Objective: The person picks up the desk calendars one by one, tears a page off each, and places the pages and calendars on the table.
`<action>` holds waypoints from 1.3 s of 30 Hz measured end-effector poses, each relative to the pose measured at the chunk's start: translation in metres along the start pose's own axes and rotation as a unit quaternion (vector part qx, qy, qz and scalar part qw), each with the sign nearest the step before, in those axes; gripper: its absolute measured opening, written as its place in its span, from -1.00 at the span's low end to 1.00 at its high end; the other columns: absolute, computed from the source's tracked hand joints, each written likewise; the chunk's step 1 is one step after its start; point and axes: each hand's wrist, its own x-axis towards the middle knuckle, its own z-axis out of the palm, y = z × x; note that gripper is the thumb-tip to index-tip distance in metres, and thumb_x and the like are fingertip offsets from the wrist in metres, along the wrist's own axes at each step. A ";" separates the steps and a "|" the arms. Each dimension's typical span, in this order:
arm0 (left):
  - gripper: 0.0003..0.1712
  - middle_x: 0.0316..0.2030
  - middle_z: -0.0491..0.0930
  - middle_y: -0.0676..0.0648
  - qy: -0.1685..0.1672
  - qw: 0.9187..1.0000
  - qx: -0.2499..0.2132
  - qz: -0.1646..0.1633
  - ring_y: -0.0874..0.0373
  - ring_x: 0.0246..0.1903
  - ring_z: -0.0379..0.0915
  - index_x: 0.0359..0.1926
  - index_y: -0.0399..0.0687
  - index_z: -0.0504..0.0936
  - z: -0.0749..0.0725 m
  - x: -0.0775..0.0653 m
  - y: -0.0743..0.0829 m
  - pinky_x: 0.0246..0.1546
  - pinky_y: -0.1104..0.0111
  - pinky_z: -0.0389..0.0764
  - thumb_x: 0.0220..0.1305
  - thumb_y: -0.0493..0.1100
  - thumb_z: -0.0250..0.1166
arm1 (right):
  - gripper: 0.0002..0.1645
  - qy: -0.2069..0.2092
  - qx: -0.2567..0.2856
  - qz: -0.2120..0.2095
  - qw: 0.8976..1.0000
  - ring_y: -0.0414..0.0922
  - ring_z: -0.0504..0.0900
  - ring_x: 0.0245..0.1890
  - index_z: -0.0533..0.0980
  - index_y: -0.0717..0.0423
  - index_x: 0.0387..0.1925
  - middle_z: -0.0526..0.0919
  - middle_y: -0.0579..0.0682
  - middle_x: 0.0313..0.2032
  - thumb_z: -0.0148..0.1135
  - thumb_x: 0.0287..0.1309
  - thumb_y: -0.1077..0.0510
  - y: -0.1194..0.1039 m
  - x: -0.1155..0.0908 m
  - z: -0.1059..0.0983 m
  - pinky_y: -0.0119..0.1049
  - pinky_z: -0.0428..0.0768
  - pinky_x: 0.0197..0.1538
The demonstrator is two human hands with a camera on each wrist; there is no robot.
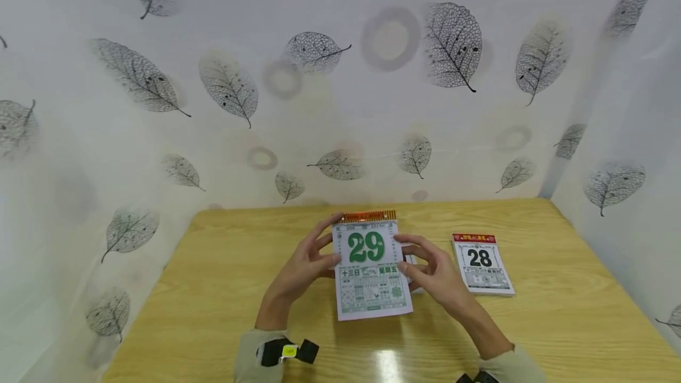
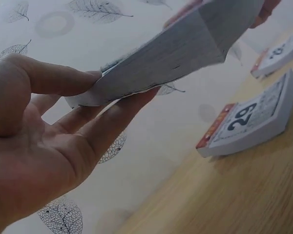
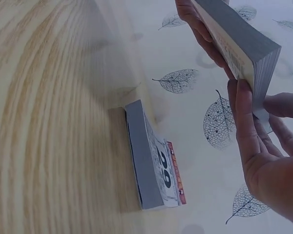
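A thick tear-off calendar (image 1: pixel 372 288) with a green 29 and a red-and-gold top strip is held up above the table between both hands. My left hand (image 1: pixel 298 270) grips its left edge, thumb on the front and fingers behind, as the left wrist view also shows for the left hand (image 2: pixel 49 131). On the opposite edge, my right hand (image 1: pixel 436 273) pinches it the same way; the right wrist view shows the right hand (image 3: pixel 271 161) at the stack of page edges. The held calendar (image 3: pixel 239 44) hides most of a second calendar (image 1: pixel 409 259) in the head view.
That second calendar (image 2: pixel 244 122), with a black 29 and red header, lies on the wood-grain table (image 1: pixel 229 288). To the right lies another calendar (image 1: pixel 484 265) with a black 28. A leaf-patterned white covering (image 1: pixel 340 117) rises behind the table and at its sides.
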 end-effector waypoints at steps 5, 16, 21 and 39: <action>-0.11 0.36 0.35 -0.36 0.002 1.000 -0.018 0.006 -0.13 0.01 0.66 0.64 0.16 0.03 0.002 0.002 -0.003 -0.11 0.03 0.75 0.46 -0.45 0.15 | -0.38 0.012 -0.027 0.003 1.000 0.06 0.77 -0.14 0.36 0.18 0.40 0.57 0.36 0.14 0.23 0.35 0.37 -0.003 -0.003 0.000 -0.02 0.77 -0.37; -0.13 0.35 0.35 -0.39 0.019 0.999 -0.033 0.010 -0.10 -0.02 0.67 0.63 0.11 0.04 0.005 0.005 -0.005 -0.16 0.11 0.77 0.46 -0.47 0.12 | -0.41 0.044 -0.179 -0.101 0.978 0.20 0.60 0.10 0.51 0.22 0.28 0.41 0.21 0.34 0.34 0.22 0.46 -0.015 -0.009 0.007 -0.24 0.76 -0.16; -0.13 0.32 0.38 -0.41 0.029 0.999 -0.034 0.017 -0.09 -0.05 0.69 0.63 0.05 0.05 0.004 0.003 -0.002 -0.19 0.12 0.77 0.44 -0.48 0.14 | -0.34 0.064 -0.317 -0.169 0.931 0.18 0.56 0.20 0.57 0.15 0.22 0.40 0.11 0.38 0.46 0.05 0.48 -0.022 -0.007 0.015 -0.17 0.73 0.02; -0.12 0.37 0.36 -0.38 0.057 0.997 -0.046 0.014 -0.09 0.00 0.66 0.63 0.07 0.07 -0.004 0.001 -0.002 -0.18 0.13 0.77 0.41 -0.49 0.15 | -0.32 -0.057 -0.467 -0.302 0.829 0.20 0.41 0.38 0.61 0.11 0.19 0.41 0.16 0.41 0.61 -0.03 0.13 -0.025 -0.019 0.047 0.04 0.56 0.25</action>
